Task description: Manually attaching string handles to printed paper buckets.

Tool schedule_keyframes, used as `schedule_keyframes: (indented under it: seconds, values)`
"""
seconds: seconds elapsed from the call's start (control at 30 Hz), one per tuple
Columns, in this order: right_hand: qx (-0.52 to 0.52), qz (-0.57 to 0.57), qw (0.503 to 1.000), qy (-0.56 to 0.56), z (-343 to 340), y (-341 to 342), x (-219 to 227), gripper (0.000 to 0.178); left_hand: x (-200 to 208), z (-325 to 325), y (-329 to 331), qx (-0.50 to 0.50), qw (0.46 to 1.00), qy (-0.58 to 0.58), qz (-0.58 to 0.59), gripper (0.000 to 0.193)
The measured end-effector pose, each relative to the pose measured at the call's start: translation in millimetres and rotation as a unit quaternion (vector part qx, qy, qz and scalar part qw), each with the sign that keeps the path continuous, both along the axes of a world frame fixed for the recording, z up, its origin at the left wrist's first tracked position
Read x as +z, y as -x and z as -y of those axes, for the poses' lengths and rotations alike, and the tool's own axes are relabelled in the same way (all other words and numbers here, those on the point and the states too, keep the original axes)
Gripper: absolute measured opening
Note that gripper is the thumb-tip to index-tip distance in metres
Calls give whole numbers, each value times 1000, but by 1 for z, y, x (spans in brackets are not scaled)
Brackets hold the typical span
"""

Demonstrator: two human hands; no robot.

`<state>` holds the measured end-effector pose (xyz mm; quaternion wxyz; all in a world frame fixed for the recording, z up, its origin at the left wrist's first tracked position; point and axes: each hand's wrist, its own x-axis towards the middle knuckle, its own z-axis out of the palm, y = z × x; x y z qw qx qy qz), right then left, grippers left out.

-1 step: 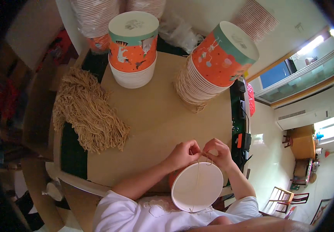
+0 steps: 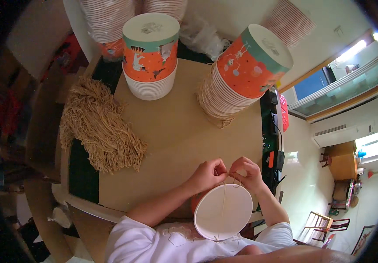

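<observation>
A white-lined paper bucket (image 2: 211, 215) rests against my front with its open mouth facing up. A thin tan cord (image 2: 224, 199) runs across that mouth from the near rim to the far rim. Just beyond the far rim, my left hand (image 2: 211, 173) pinches the cord. Close beside it, my right hand (image 2: 248, 173) also has thumb and finger closed on the cord, with a small loop hanging below. The fingertips of both hands nearly meet, and exactly how the cord passes between them is too small to make out.
A heap of tan cords (image 2: 101, 127) lies at the table's left. Upside-down stacks of orange and green buckets stand at the back left (image 2: 149, 61) and back right (image 2: 250, 65), the right one with cords around its rims. Brown board (image 2: 171, 131) covers the table; black devices (image 2: 277, 160) line its right edge.
</observation>
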<state>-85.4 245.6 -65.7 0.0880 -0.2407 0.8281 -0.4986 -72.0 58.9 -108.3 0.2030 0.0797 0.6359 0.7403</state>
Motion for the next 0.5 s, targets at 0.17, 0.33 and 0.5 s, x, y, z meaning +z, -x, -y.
schedule_keyframes:
  seconds: [0.17, 0.33, 0.5]
  values:
    - [13, -29, 999, 19, 2, 0, 0, 16, -1, -1, 0, 4, 1000, 9, -13, 9]
    - [32, -38, 998, 23, -2, -2, -1, 17, 1, 0, 1, -10, 999, 24, -19, 10]
    - [41, -33, 998, 24, -1, -1, 0, 17, 0, 0, 2, -3, 999, 26, -21, 11]
